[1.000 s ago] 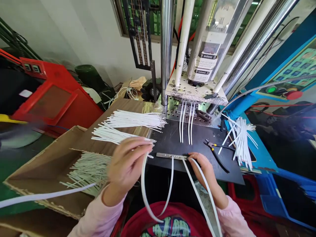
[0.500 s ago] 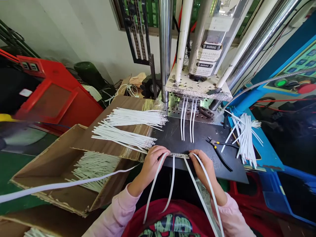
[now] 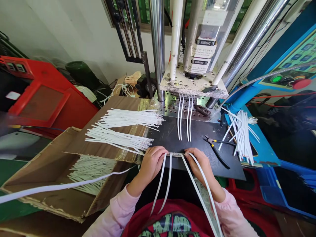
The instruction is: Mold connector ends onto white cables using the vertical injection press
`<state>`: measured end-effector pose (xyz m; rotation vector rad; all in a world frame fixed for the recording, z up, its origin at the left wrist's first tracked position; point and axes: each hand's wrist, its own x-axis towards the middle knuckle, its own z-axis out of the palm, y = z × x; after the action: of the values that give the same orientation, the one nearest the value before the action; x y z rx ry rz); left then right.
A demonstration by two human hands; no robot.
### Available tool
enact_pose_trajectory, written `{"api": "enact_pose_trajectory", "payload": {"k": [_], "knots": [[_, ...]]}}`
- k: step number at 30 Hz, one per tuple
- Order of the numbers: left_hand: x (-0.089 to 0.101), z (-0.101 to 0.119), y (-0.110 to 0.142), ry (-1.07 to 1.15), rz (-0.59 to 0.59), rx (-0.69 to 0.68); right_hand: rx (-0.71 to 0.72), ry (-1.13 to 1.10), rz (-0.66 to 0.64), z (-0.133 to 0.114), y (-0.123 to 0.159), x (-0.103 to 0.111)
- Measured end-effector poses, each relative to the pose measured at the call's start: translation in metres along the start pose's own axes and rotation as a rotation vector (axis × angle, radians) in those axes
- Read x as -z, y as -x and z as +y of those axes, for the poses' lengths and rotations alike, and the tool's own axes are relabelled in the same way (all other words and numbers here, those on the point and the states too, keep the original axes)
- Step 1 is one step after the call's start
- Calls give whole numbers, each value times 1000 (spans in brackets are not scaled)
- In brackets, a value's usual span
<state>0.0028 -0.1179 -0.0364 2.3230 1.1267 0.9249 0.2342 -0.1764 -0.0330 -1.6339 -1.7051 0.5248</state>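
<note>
A narrow metal bar lies at the near edge of a black work plate. My left hand and my right hand both pinch at its ends, fingers closed. Flat white cables run from the bar down toward my lap, and another passes through my right hand. One long white cable stretches away left over a cardboard box. The bar's underside is hidden by my fingers.
Two bundles of white cables lie on cardboard left of the plate, with more in the box. Yellow-handled pliers and a loose cable bundle are on the right. Short white strips hang below a press with steel columns.
My left hand has come down from holding a cable in the air to the bar's left end. Both hands now sit at the bar, and the view has shifted slightly.
</note>
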Motion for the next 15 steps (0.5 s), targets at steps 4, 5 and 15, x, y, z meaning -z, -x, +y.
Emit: {"api": "enact_pose_trajectory", "payload": {"k": [4,5,15], "knots": [[1,-2,-7,20,-39,28,-3,54,-52,-2,-6,4],[1,-3,-8,24,-44,35,7,79,-65,-3,-7,5],[-1,-6,-5,90,-12,44,84,163,-256,-13,-23,26]]}}
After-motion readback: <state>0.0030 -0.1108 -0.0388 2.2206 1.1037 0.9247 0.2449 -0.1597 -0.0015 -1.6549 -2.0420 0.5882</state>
